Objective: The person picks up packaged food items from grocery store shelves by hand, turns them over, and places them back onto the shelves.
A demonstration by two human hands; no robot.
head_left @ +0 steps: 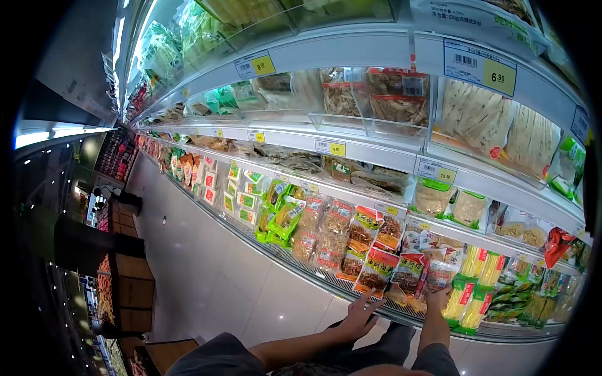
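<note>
My left hand (360,315) is at the front edge of the bottom shelf, its fingers stretched out toward the lower edge of a red-and-dark food packet (377,269). It holds nothing that I can see. My right hand (438,299) has its fingers closed at the bottom of a clear food packet (441,276) with a whitish and red label. Between the hands lies a dark packet (407,276) with green and red print. Right of my right hand are packets of yellow sticks (461,299) in green-edged wrappers.
A long chilled display shelf (351,58) runs from right to far left, with price tags (480,66) along its tiers. Green packets (288,216) and clear bags (307,243) fill the lower tier leftward. Tiled floor (219,282) and wooden crates (135,291) are at left.
</note>
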